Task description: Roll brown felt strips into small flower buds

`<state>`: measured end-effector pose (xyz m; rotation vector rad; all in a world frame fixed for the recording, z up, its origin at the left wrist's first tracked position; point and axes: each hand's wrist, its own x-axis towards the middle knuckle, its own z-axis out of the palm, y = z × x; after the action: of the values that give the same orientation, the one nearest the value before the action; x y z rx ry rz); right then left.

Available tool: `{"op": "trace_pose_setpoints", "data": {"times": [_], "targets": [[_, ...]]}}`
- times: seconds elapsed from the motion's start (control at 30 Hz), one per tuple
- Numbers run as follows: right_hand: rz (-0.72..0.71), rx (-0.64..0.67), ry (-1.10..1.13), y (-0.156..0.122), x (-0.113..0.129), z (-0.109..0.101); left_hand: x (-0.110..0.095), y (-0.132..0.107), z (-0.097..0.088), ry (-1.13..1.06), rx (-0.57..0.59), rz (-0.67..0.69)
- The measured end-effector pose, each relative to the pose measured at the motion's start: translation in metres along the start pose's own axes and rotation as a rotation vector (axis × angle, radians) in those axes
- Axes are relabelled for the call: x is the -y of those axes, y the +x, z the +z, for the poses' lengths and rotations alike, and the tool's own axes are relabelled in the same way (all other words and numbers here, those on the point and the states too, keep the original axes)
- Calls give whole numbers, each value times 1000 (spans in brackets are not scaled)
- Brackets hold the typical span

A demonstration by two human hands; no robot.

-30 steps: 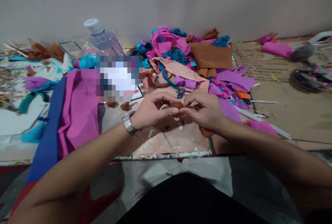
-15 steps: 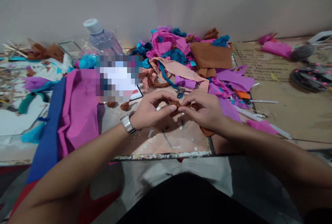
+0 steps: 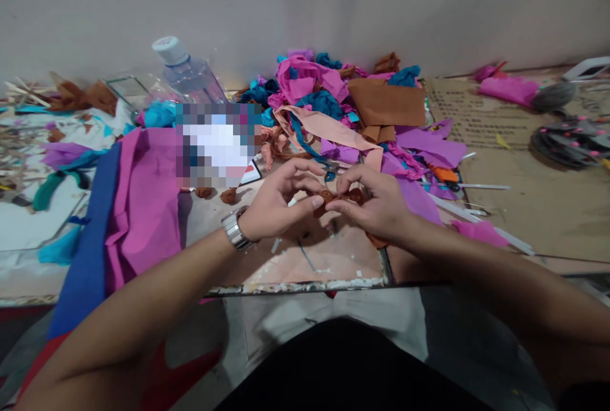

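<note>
Both hands meet over the middle of the table on a small rolled brown paper strip (image 3: 333,197). My left hand (image 3: 276,201), with a metal watch at the wrist, pinches the coiled end between thumb and fingertips. My right hand (image 3: 376,202) is closed on the other end, where the loose brown strip trails under the palm. The coil sits just above a glue-stained peach work board (image 3: 309,258).
A pile of pink, blue, purple and brown paper scraps (image 3: 333,100) lies behind the hands. A plastic water bottle (image 3: 188,74) stands back left. Magenta and blue sheets (image 3: 138,201) drape over the left edge. Scissors (image 3: 457,192) and sticks lie right; a dark wire coil (image 3: 569,141) far right.
The hands have shifted slightly while turning the brown coil; the fingers have re-gripped it and the left fingers have lifted a little. Everything else stays put.
</note>
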<state>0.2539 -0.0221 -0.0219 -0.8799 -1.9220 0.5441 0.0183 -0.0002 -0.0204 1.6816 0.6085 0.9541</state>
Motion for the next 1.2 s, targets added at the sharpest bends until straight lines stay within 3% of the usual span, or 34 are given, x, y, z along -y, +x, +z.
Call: {"op": "trace_pose_setpoints", "data": {"times": [0.27,0.4,0.6,0.9,1.2], "targets": [[-140,68,15,2,-1,0,-1,-1,5,-161,59,-89],[-174,51,28,2,-4,2,3,0,6,-168,73,-47],[-162,12,6,3,-5,2,9,2,7,-39,-69,71],[-140,21,2,2,-4,4,6,-1,7,-27,-9,33],[-126,17,-18,2,0,0,5,2,2,67,-124,37]]}}
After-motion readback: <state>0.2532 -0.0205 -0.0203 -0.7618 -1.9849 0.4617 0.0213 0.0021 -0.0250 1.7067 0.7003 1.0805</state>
